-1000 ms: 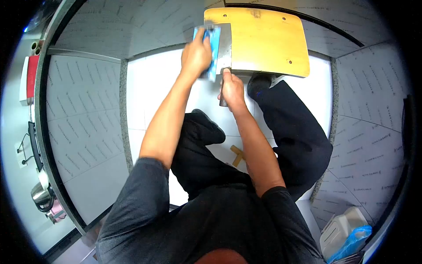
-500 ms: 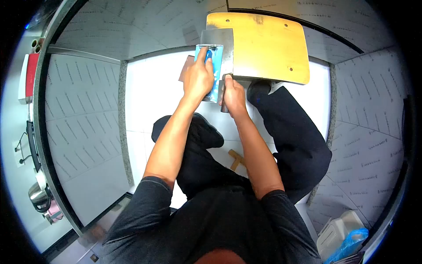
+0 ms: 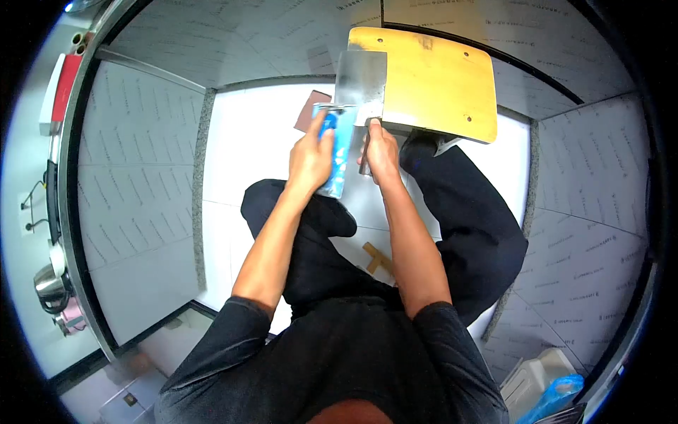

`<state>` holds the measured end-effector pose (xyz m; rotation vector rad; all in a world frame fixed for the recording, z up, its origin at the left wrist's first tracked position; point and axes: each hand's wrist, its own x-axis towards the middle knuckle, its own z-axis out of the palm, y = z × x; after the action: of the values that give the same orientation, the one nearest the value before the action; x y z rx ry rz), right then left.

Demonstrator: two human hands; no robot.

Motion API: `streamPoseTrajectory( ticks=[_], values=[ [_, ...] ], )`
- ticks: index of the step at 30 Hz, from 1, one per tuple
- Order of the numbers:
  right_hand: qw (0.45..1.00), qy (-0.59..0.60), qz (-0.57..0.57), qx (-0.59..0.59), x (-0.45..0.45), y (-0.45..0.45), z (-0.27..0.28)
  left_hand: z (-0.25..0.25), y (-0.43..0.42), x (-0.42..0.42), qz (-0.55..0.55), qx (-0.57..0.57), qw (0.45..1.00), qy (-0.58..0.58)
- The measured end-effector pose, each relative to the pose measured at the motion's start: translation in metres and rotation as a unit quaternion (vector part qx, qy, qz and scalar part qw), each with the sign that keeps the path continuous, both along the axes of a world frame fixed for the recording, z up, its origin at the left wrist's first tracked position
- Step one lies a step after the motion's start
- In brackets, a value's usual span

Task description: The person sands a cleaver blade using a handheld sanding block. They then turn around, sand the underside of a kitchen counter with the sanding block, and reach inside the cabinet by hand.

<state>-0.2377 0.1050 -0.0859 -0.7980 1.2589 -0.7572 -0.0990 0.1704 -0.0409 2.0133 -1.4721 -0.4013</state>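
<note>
The left hand (image 3: 311, 161) is curled around a flat blue tool (image 3: 342, 157), with the thumb and forefinger stretched along its top; whether the remaining fingers wrap fully underneath cannot be told. The right hand (image 3: 383, 152) is closed on the dark handle of a cleaver (image 3: 361, 79), the thumb pressed along the handle near the base of the blade.

The cleaver's broad steel blade points away from the person and lies flat, its right part over the left edge of a yellow board (image 3: 439, 85) with rounded corners and dark screw-like spots. The blue tool's far end overlaps the blade's near left corner in this view; it is unclear whether the two touch. Just left of the tool, a reddish-brown sheet (image 3: 311, 113) lies on the white tiled floor (image 3: 240, 148).

Nearer the body, a brown T-shaped piece (image 3: 378, 258) lies on the floor between the black-clad legs. A dark shoe (image 3: 421, 150) sits by the near edge of the yellow board. Grey panels (image 3: 138, 198) with printed film stand on either side. At lower right, a blue plastic bag (image 3: 558, 399) rests beside a whitish container (image 3: 533, 381).
</note>
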Motion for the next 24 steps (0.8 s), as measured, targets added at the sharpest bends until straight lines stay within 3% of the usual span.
streamPoseTrajectory(
  ticks=[3, 6, 11, 17, 24],
  values=[
    [1.000, 0.001, 0.009, -0.011, -0.004, 0.005, 0.008, 0.048, 0.036, 0.004, 0.106, 0.006, 0.962, 0.251],
    [0.999, -0.038, -0.013, -0.007, -0.002, 0.007, 0.008, 0.074, 0.052, 0.018, 0.138, -0.110, 0.910, 0.374],
    [0.993, -0.107, -0.026, -0.032, -0.023, 0.024, 0.042, 0.103, 0.061, 0.022, 0.142, -0.117, 0.889, 0.420],
    [0.986, -0.140, 0.023, -0.083, -0.055, 0.070, 0.136, 0.101, 0.068, 0.006, 0.038, -0.098, 0.828, 0.550],
    [0.970, -0.193, 0.090, -0.118, -0.076, 0.092, 0.185, 0.136, 0.080, -0.028, -0.046, -0.090, 0.825, 0.557]
  ],
)
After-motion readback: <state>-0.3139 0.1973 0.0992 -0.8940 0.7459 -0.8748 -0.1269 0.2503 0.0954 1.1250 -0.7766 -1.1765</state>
